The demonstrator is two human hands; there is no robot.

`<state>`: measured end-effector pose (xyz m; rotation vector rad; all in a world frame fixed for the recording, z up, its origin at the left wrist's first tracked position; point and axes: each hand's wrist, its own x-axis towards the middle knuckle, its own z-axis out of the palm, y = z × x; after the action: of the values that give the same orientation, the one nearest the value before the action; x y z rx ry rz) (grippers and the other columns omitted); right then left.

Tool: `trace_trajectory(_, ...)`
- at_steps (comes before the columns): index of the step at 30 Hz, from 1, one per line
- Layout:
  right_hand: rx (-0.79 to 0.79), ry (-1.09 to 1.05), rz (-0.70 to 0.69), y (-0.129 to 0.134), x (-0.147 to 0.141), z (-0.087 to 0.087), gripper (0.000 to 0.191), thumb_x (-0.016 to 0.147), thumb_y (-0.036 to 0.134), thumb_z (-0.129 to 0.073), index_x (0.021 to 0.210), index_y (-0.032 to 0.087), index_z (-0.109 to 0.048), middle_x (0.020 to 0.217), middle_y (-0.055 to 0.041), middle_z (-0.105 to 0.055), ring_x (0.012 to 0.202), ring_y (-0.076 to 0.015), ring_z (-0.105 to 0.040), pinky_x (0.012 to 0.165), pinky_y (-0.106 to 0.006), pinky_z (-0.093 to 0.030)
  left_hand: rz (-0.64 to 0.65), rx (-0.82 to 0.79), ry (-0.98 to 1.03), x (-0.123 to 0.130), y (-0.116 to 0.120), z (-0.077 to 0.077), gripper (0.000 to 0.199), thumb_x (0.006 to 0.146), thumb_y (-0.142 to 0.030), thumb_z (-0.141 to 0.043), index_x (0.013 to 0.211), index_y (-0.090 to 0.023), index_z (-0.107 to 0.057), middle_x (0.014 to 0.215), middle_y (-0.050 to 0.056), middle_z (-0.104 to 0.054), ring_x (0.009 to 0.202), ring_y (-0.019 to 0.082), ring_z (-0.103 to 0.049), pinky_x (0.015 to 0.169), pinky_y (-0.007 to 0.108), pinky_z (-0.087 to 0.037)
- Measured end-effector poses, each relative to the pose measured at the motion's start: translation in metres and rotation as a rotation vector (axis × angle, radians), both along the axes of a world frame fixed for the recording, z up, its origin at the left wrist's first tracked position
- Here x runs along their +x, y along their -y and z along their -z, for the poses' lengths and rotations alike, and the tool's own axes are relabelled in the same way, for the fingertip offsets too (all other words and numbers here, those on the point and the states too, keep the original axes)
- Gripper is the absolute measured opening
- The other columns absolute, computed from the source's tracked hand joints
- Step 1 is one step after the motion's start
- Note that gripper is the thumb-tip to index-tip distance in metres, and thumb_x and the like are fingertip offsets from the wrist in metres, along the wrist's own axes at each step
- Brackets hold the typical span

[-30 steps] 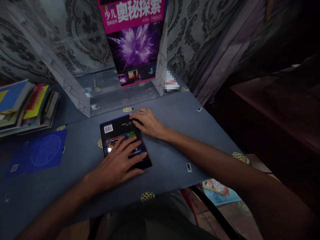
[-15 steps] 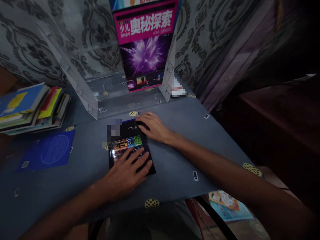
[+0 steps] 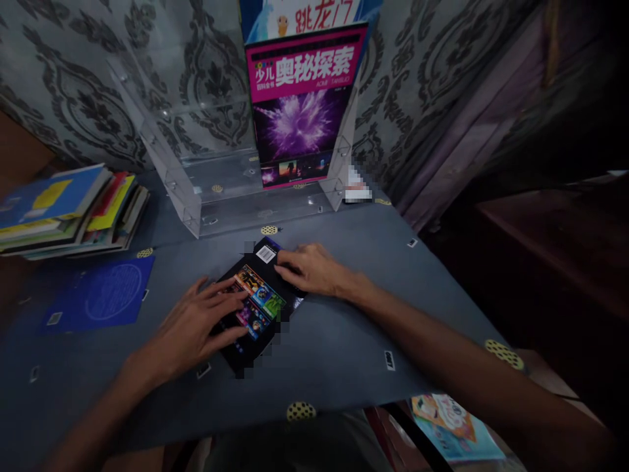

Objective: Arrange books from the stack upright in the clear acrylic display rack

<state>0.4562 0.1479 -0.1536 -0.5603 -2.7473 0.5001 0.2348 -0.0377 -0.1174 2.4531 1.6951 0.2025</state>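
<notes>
Item, below the near edge of the worktop [image 3: 344,354], to my right: one light-blue picture book [image 3: 472,442]. Item, hands, two, both on the black book: my left hand [image 3: 194,324], fingers spread over the near-left part of the cover; my right hand [image 3: 317,270], fingers bent at the far-right end, though whether they pinch the edge I cannot tell. Item, black book [image 3: 263,301], one, closed and lying on the worktop in front of me: glossy, a white barcode near its far corner, small bright picture panels in orange, blue, green and purple, partly covered by my left fingers. It lies askew, long axis running from near left to far right, barcode end away from me. Item, blue booklet [image 3: 101,295], one, flat to my left, pale circle and small code on it. Item, stack of books [image 3: 63,210], one, beyond the booklet, volumes too overlapped to count. Item, clear stand [image 3: 179,187], one, beyond the black book, bearing two visible books: a magenta-and-purple book [image 3: 299,115] in front, a blue book [image 3: 322,18] partly hidden behind it.
</notes>
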Motion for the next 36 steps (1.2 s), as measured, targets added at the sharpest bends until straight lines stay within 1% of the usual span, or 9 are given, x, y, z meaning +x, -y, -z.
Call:
trace_trajectory(4, 0.015, 0.027, -0.014, 0.002, 0.001, -0.004, 0.025, 0.097, 0.033, -0.048, 0.094, 0.019, -0.07, 0.059, 0.0006, -0.06, 0.052, -0.0135, -0.049, 0.056, -0.027, -0.028, -0.124, 0.07, -0.044, 0.024, 0.01, 0.013, 0.072, 0.089, -0.069, -0.054, 0.142, -0.021, -0.051, 0.139, 0.016, -0.062, 0.139, 0.035, -0.047, 0.109, 0.06, -0.042)
trace_trajectory(7, -0.01, 0.016, -0.044, 0.001, 0.002, -0.005, 0.025, 0.097, 0.034, -0.05, 0.091, 0.019, -0.069, 0.056, 0.0021, -0.057, 0.05, -0.0125, -0.047, 0.054, -0.026, -0.027, -0.116, 0.092, -0.111, 0.04, 0.02, 0.024, 0.087, 0.084, -0.078, -0.051, 0.149, -0.02, -0.044, 0.15, 0.02, -0.05, 0.143, 0.041, -0.039, 0.108, 0.066, -0.04)
trace_trajectory(12, 0.003, -0.103, 0.014, -0.002, 0.0, 0.002, 0.028, 0.099, 0.029, -0.047, 0.084, 0.018, -0.068, 0.062, -0.0001, -0.064, 0.055, -0.0132, -0.054, 0.059, -0.026, -0.036, -0.075, 0.081, -0.213, 0.038, 0.019, 0.032, 0.064, 0.097, -0.057, -0.049, 0.15, -0.022, -0.041, 0.156, 0.019, -0.042, 0.145, 0.041, -0.037, 0.108, 0.067, -0.038)
trace_trajectory(15, 0.057, -0.233, 0.026, -0.006, -0.003, 0.006, 0.025, 0.1, 0.028, -0.046, 0.097, 0.017, -0.069, 0.088, -0.0077, -0.074, 0.082, -0.0205, -0.065, 0.077, -0.033, -0.049, 0.005, 0.042, -0.201, 0.024, 0.009, 0.026, 0.054, 0.1, -0.048, -0.047, 0.15, -0.026, -0.041, 0.16, 0.015, -0.037, 0.149, 0.036, -0.033, 0.113, 0.064, -0.035)
trace_trajectory(17, 0.065, -0.259, -0.041, -0.009, -0.004, 0.008, 0.025, 0.099, 0.027, -0.048, 0.111, 0.017, -0.067, 0.105, -0.0111, -0.074, 0.1, -0.0245, -0.065, 0.088, -0.041, -0.052, 0.054, 0.023, -0.162, 0.014, 0.004, 0.021, 0.051, 0.101, -0.042, -0.047, 0.15, -0.028, -0.04, 0.162, 0.012, -0.036, 0.15, 0.031, -0.03, 0.115, 0.061, -0.034)
trace_trajectory(19, 0.054, -0.242, -0.094, -0.011, -0.004, 0.009, 0.026, 0.099, 0.026, -0.049, 0.117, 0.017, -0.066, 0.112, -0.0121, -0.072, 0.106, -0.0259, -0.064, 0.094, -0.046, -0.052, 0.084, 0.005, -0.125, 0.008, 0.001, 0.017, 0.05, 0.102, -0.039, -0.047, 0.15, -0.029, -0.038, 0.162, 0.01, -0.036, 0.152, 0.029, -0.028, 0.117, 0.06, -0.033)
trace_trajectory(23, 0.015, -0.237, -0.084, -0.013, -0.003, 0.013, 0.023, 0.097, 0.021, -0.051, 0.112, 0.017, -0.069, 0.112, -0.0121, -0.074, 0.107, -0.0265, -0.066, 0.095, -0.048, -0.053, 0.07, -0.004, -0.098, 0.007, 0.001, 0.015, 0.05, 0.102, -0.038, -0.048, 0.15, -0.03, -0.039, 0.163, 0.01, -0.034, 0.152, 0.028, -0.026, 0.117, 0.061, -0.031)
trace_trajectory(30, 0.007, -0.303, -0.09, -0.013, 0.001, 0.019, 0.022, 0.097, 0.021, -0.052, 0.108, 0.016, -0.07, 0.113, -0.013, -0.074, 0.109, -0.0258, -0.067, 0.097, -0.048, -0.052, 0.048, 0.072, -0.125, 0.013, 0.001, 0.025, 0.047, 0.101, -0.045, -0.048, 0.144, -0.026, -0.047, 0.159, 0.014, -0.041, 0.149, 0.031, -0.033, 0.115, 0.064, -0.033)
trace_trajectory(36, 0.021, -0.34, -0.075, -0.004, 0.01, 0.017, 0.019, 0.097, 0.02, -0.051, 0.095, 0.017, -0.07, 0.095, -0.0101, -0.075, 0.093, -0.0239, -0.066, 0.087, -0.043, -0.053, 0.028, 0.192, -0.176, 0.02, 0.003, 0.03, 0.046, 0.101, -0.047, -0.046, 0.14, -0.023, -0.053, 0.153, 0.014, -0.049, 0.146, 0.032, -0.039, 0.114, 0.06, -0.037)
